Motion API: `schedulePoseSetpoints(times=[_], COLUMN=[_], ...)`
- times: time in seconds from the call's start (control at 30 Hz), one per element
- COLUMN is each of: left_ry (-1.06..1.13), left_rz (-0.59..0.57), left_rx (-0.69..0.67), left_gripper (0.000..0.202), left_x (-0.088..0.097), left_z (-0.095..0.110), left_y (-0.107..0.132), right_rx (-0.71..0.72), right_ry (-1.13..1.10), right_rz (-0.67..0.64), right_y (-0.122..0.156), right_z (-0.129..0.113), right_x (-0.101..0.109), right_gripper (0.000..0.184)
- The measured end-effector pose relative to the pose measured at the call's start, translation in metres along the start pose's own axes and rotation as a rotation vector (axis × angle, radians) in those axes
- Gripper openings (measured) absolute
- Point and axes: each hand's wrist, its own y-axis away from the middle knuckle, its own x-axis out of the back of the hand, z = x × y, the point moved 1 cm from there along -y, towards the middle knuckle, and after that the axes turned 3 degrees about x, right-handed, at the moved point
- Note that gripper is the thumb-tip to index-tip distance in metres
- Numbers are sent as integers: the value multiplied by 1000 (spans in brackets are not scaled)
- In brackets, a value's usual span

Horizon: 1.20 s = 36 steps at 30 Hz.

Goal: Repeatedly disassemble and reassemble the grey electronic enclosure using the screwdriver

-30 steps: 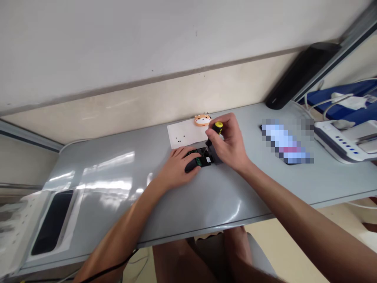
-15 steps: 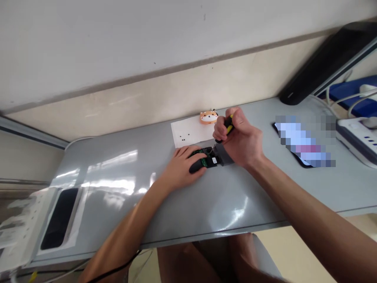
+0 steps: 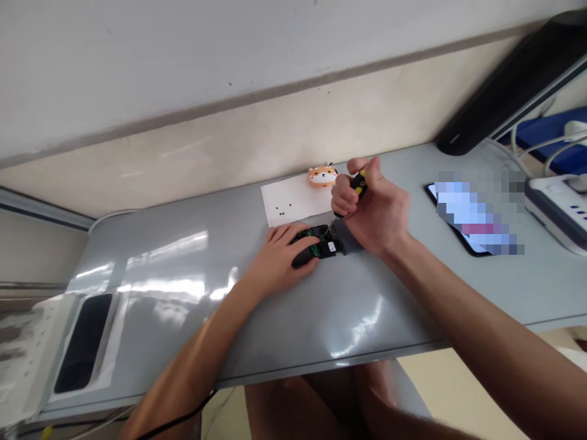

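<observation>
My left hand (image 3: 277, 260) grips a small opened black device (image 3: 327, 250) with a green circuit board and a white label, holding it down on the grey desk. The rounded left end of the device is partly hidden under those fingers. A black and yellow screwdriver (image 3: 359, 183) is held in my right hand (image 3: 383, 214), its handle slanting up between thumb and fingers. The thin shaft points down into the device's inside; its very tip is too small to make out. Beside the device, partly behind my right wrist, lies a dark grey flat piece (image 3: 349, 237).
White paper (image 3: 298, 205) with several tiny dark screws (image 3: 281, 213) lies behind the device, an orange dog-faced case (image 3: 323, 176) on it. Phones lie at right (image 3: 472, 220) and left (image 3: 87, 342). Power strips (image 3: 557, 208) stand at the sides, a black cylinder (image 3: 499, 85) at back right.
The view has shifted slightly. My right thumb and index finger have lifted and loosened around the screwdriver handle, showing more of its yellow parts. My left hand stays on the device.
</observation>
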Motion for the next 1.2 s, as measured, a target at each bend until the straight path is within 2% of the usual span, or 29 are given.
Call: schedulePoseSetpoints(times=[0.23, 0.43, 0.6, 0.77, 0.93, 1.03, 1.2], left_ry=[5, 19, 2, -1, -12, -18, -25], left_rz=[-10, 2, -4, -26, -26, -29, -16], left_rx=[7, 10, 8, 25, 18, 13, 13], left_gripper=[29, 28, 30, 29, 30, 30, 30], left_x=[-1, -2, 1, 1, 1, 2, 3], left_z=[2, 3, 3, 0, 1, 2, 3], left_y=[2, 3, 5, 4, 5, 6, 6], right_rx=[-13, -104, -92, -66, 9, 8, -51], right_ry=[82, -20, -87, -95, -70, -99, -175], right_rz=[-61, -183, -109, -87, -32, -13, -28], right_y=[-4, -10, -16, -6, -3, -5, -1], right_z=[-3, -3, 4, 6, 9, 13, 9], right_x=[7, 2, -4, -6, 5, 15, 14], right_gripper=[53, 56, 61, 59, 47, 39, 43])
